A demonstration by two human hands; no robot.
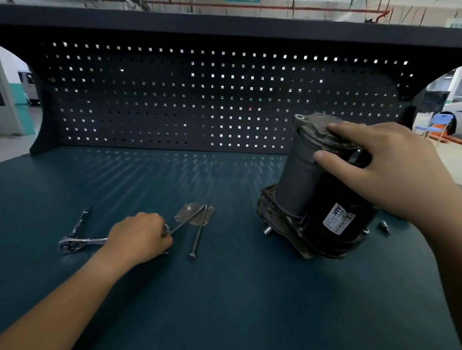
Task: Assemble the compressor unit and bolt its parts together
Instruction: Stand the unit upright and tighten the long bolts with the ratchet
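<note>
The compressor unit [302,187] stands tilted on the teal bench at the right, a grey cylinder on a black finned base with a white label. My right hand [383,163] grips the top end cap of the cylinder, thumb on its side. At the left, my left hand [140,234] pinches the head end of a long thin bolt [187,220] that lies across a small metal plate [196,213]. A second long bolt [199,234] lies beside it, its tip on the plate.
A ratchet wrench [76,241] lies left of my left hand, partly under it. A small bit [384,227] lies right of the compressor. A dark pegboard [195,102] backs the bench [229,294].
</note>
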